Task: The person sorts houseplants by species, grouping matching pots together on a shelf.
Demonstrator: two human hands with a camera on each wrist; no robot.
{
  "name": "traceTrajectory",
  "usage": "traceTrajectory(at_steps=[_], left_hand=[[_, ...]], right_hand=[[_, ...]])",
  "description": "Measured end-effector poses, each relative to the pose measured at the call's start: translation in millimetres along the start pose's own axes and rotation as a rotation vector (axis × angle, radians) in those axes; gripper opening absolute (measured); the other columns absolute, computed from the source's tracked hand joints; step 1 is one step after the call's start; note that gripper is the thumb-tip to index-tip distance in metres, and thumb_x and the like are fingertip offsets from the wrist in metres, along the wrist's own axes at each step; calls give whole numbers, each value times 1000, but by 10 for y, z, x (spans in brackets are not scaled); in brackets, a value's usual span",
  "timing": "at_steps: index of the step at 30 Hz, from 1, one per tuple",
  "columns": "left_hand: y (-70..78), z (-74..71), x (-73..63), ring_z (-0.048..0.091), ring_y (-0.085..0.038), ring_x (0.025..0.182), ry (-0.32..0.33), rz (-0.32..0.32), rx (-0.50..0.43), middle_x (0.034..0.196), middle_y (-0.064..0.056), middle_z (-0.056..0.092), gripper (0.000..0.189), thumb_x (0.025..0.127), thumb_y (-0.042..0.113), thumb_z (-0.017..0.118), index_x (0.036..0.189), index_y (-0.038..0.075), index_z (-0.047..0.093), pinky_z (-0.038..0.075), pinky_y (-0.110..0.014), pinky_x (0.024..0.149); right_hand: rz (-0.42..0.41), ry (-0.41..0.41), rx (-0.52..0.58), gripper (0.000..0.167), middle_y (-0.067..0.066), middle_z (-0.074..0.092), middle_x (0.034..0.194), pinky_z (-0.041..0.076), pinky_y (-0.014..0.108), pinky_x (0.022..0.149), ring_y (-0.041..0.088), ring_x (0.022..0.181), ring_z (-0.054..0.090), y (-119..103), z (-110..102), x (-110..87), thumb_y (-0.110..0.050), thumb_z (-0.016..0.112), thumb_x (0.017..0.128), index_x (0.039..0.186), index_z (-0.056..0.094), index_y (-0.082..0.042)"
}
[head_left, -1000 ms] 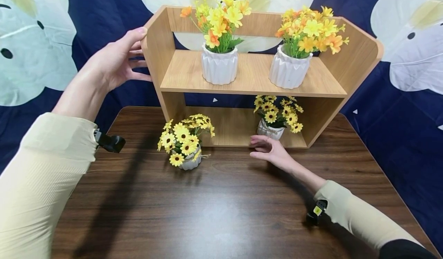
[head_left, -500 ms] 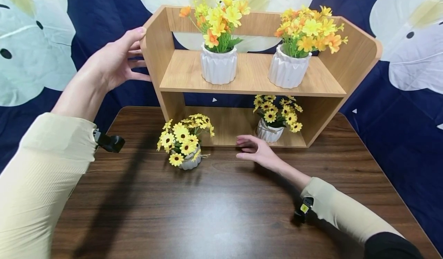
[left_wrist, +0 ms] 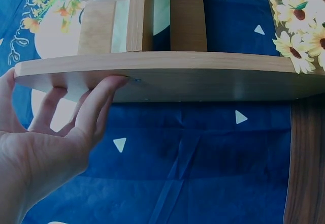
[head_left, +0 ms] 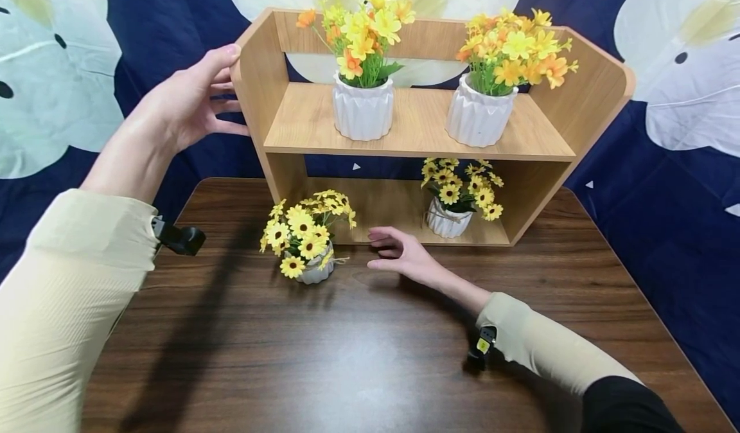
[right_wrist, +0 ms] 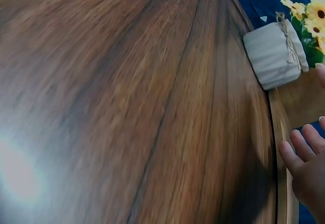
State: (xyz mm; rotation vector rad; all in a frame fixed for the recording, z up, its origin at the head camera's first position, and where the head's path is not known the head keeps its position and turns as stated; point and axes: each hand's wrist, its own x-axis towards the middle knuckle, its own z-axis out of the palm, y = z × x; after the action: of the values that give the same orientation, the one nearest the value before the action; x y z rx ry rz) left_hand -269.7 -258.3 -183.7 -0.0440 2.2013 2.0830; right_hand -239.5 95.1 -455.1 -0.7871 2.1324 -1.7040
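Observation:
My left hand (head_left: 179, 105) rests against the outer left side of a two-tier wooden shelf (head_left: 416, 150). Its thumb lies at the panel's upper edge, and its spread fingers touch the outer face in the left wrist view. Near the shelf's lower front edge, my right hand (head_left: 405, 256) holds nothing, thumb and fingers apart. To its left stands a ribbed white pot (head_left: 317, 269) of yellow daisies (head_left: 300, 222), tied with twine, on the table before the shelf. A similar daisy pot (head_left: 448, 221) sits on the lower tier, right side.
On the upper tier stand two white pots, one left (head_left: 363, 112) and one right (head_left: 480, 115), with yellow and orange flowers. The dark wooden table (head_left: 324, 356) extends toward me. A blue cloth with white figures (head_left: 682, 227) hangs behind.
My right hand has moved left along the shelf's front, away from the daisy pot on the lower tier and closer to the one on the table. My left hand stays on the shelf.

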Motion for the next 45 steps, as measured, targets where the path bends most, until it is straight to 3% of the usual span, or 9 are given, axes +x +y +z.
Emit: traceTrajectory(at_steps=[10,17,26,45], left_hand=[[-8,-3,2,32,-37,148,1,3,-1,161,2,33,73,93,59,67,155,34,39,65,-35,65],[-7,4,6,31,-37,149,-2,2,6,161,3,32,74,93,60,66,155,34,37,65,-35,65],[-7,1,14,30,-37,149,-12,2,-5,162,3,31,72,93,59,66,155,35,37,65,-35,65],[-12,-8,24,30,-37,149,-21,3,-20,162,2,31,72,93,58,66,155,34,37,65,-37,65]], right_hand=[[11,-11,-26,72,19,53,151,48,47,116,37,138,54,-26,252,151,-8,83,85,149,49,-5],[15,-20,-33,78,17,50,155,47,47,116,36,140,53,-22,370,219,-11,84,84,151,44,-1],[42,-3,-38,80,11,51,156,48,40,116,32,141,54,-43,546,276,-12,86,82,152,45,-6],[84,47,-133,96,13,56,150,50,33,112,27,134,61,-59,836,427,-25,90,75,157,40,-14]])
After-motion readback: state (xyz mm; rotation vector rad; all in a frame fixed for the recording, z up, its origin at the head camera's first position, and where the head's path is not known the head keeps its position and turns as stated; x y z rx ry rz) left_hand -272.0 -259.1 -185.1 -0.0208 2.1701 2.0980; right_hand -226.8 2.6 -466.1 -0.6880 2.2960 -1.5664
